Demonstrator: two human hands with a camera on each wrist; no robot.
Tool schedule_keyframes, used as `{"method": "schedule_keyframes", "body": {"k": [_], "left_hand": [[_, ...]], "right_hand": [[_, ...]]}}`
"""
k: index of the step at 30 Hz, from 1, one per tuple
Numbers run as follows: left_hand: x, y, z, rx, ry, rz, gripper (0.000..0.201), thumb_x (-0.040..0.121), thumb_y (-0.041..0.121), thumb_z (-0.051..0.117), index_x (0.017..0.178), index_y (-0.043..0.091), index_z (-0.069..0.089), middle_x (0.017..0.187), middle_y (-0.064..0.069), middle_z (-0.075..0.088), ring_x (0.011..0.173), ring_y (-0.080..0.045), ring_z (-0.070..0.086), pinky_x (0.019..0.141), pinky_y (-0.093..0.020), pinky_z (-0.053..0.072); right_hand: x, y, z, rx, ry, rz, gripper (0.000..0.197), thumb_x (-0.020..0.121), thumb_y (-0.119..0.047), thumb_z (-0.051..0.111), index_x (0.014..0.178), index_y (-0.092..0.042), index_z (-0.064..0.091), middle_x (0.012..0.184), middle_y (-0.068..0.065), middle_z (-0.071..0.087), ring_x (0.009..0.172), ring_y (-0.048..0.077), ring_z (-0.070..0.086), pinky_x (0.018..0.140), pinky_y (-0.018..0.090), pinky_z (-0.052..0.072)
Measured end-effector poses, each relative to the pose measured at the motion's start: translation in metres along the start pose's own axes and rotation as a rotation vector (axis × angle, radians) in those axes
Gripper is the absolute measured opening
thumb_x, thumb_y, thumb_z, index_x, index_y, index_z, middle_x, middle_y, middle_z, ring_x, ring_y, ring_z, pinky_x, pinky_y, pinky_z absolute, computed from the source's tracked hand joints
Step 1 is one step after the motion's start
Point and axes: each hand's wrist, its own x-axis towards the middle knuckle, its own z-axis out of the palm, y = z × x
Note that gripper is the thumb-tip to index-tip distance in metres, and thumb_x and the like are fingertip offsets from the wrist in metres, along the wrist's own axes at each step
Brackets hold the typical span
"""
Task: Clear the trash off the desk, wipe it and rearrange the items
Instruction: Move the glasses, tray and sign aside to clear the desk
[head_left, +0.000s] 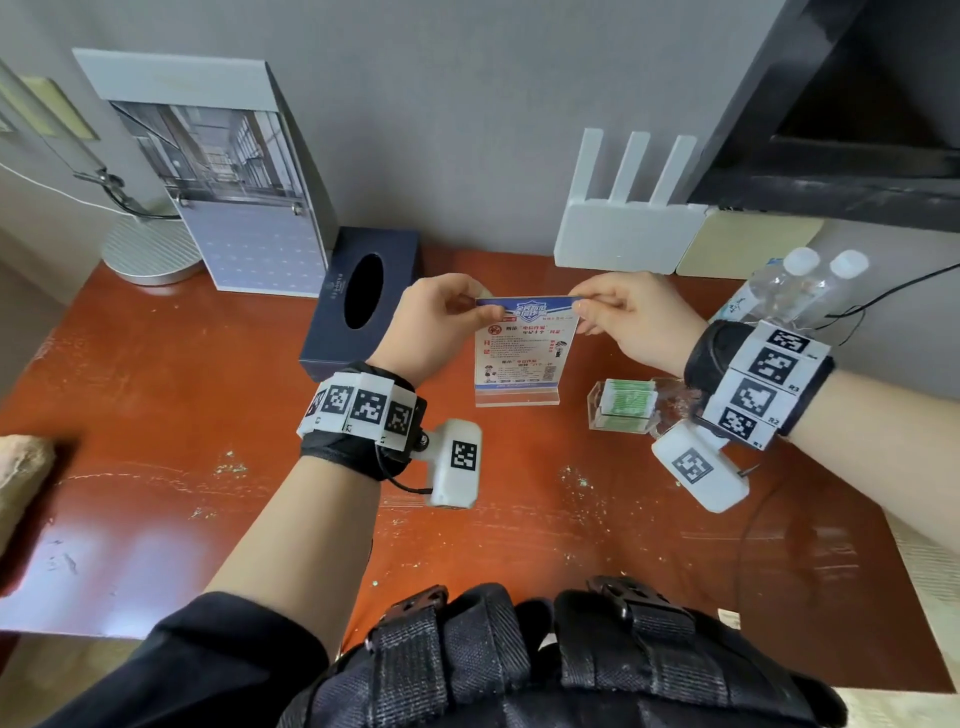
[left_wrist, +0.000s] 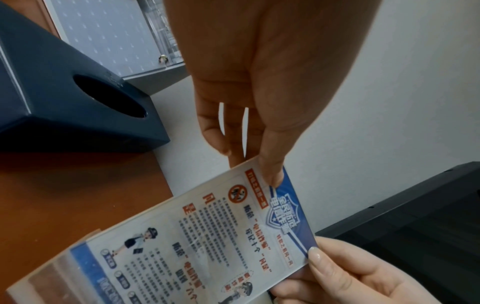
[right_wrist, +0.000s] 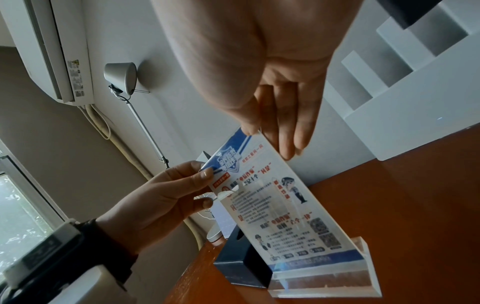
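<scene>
A clear acrylic sign stand (head_left: 524, 353) with a blue and white printed notice stands upright in the middle of the red-brown desk (head_left: 182, 415). Its clear foot (right_wrist: 324, 281) looks to rest on the desk. My left hand (head_left: 491, 310) pinches the sign's top left corner between thumb and fingers. My right hand (head_left: 582, 306) pinches the top right corner. In the left wrist view my left hand's thumb (left_wrist: 272, 176) lies on the sign's (left_wrist: 221, 236) blue header. The right wrist view shows my right hand (right_wrist: 265, 135) at the sign's (right_wrist: 280, 205) top edge.
A dark blue tissue box (head_left: 358, 301) stands just left of the sign. A clear box of green packets (head_left: 623, 405) lies to its right. At the back are a calendar stand (head_left: 234, 208), lamp base (head_left: 150, 254), white router (head_left: 623, 228) and two water bottles (head_left: 800, 286). A brown cloth (head_left: 21, 478) lies at the left edge.
</scene>
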Motion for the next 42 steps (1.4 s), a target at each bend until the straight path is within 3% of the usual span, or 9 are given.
{"method": "schedule_keyframes", "body": {"k": [3, 6, 15, 19, 24, 27, 31, 37, 42], "left_hand": [[0.008, 0.005, 0.015, 0.007, -0.01, 0.003, 0.013, 0.084, 0.021, 0.071, 0.086, 0.009, 0.067, 0.085, -0.002, 0.072, 0.079, -0.012, 0.067, 0.072, -0.024, 0.052], [0.018, 0.009, 0.032, 0.023, -0.021, 0.003, 0.012, 0.083, 0.019, 0.071, 0.086, 0.009, 0.068, 0.085, -0.002, 0.072, 0.082, -0.016, 0.068, 0.076, -0.028, 0.054], [0.048, 0.017, 0.08, 0.055, -0.023, 0.004, 0.005, 0.083, 0.012, 0.07, 0.085, 0.008, 0.07, 0.079, 0.003, 0.066, 0.074, -0.009, 0.061, 0.07, -0.019, 0.049], [0.056, 0.015, 0.103, 0.066, -0.056, 0.005, 0.004, 0.082, 0.009, 0.069, 0.085, 0.009, 0.072, 0.079, 0.004, 0.066, 0.068, 0.002, 0.056, 0.064, -0.007, 0.044], [0.06, 0.013, 0.122, 0.108, -0.131, -0.006, 0.008, 0.083, 0.01, 0.069, 0.089, 0.009, 0.074, 0.086, -0.003, 0.071, 0.073, -0.009, 0.062, 0.066, -0.01, 0.047], [0.062, 0.013, 0.129, 0.095, -0.155, -0.012, 0.009, 0.083, 0.009, 0.069, 0.089, 0.007, 0.074, 0.089, -0.006, 0.073, 0.075, -0.011, 0.063, 0.067, -0.012, 0.049], [0.063, 0.015, 0.135, 0.075, -0.197, -0.026, 0.008, 0.084, 0.009, 0.068, 0.089, 0.008, 0.074, 0.089, -0.005, 0.073, 0.078, -0.013, 0.066, 0.073, -0.02, 0.053], [0.063, 0.015, 0.14, 0.026, -0.231, -0.036, 0.006, 0.083, 0.007, 0.068, 0.087, 0.008, 0.073, 0.088, -0.006, 0.073, 0.072, -0.007, 0.062, 0.069, -0.012, 0.049], [0.065, 0.016, 0.141, 0.03, -0.254, -0.036, 0.007, 0.085, 0.008, 0.066, 0.09, 0.007, 0.071, 0.09, -0.007, 0.072, 0.077, -0.01, 0.063, 0.066, -0.006, 0.047]], "right_hand": [[0.001, 0.014, -0.008, -0.025, 0.005, 0.015, 0.023, 0.096, -0.011, 0.051, 0.114, -0.004, 0.063, 0.088, 0.003, 0.066, 0.081, 0.017, 0.065, 0.082, 0.029, 0.054], [0.003, 0.031, -0.016, -0.025, 0.019, 0.039, 0.023, 0.096, -0.012, 0.051, 0.114, -0.005, 0.063, 0.086, 0.002, 0.067, 0.078, 0.014, 0.064, 0.082, 0.028, 0.053], [0.014, 0.078, -0.036, -0.06, 0.053, 0.081, 0.025, 0.095, -0.011, 0.053, 0.116, -0.005, 0.065, 0.097, 0.005, 0.069, 0.087, 0.016, 0.065, 0.079, 0.017, 0.047], [0.015, 0.099, -0.042, -0.087, 0.064, 0.1, 0.025, 0.095, -0.01, 0.054, 0.116, -0.005, 0.067, 0.103, 0.008, 0.071, 0.091, 0.021, 0.065, 0.088, 0.024, 0.048], [0.01, 0.119, -0.045, -0.103, 0.049, 0.145, 0.027, 0.095, -0.012, 0.054, 0.119, -0.006, 0.065, 0.112, 0.009, 0.069, 0.102, 0.021, 0.064, 0.096, 0.026, 0.045], [0.007, 0.129, -0.046, -0.101, 0.028, 0.174, 0.028, 0.095, -0.015, 0.054, 0.12, -0.008, 0.065, 0.115, 0.009, 0.068, 0.105, 0.022, 0.063, 0.099, 0.035, 0.047], [0.003, 0.135, -0.049, -0.103, 0.026, 0.193, 0.028, 0.095, -0.016, 0.054, 0.12, -0.009, 0.065, 0.113, 0.008, 0.068, 0.101, 0.019, 0.063, 0.096, 0.03, 0.046], [-0.003, 0.135, -0.053, -0.102, 0.024, 0.208, 0.028, 0.096, -0.014, 0.052, 0.12, -0.008, 0.064, 0.106, 0.008, 0.07, 0.088, 0.016, 0.064, 0.086, 0.023, 0.045], [-0.004, 0.134, -0.057, -0.113, 0.003, 0.204, 0.028, 0.097, -0.014, 0.051, 0.121, -0.008, 0.063, 0.102, 0.002, 0.068, 0.083, 0.015, 0.064, 0.075, 0.017, 0.045]]}}
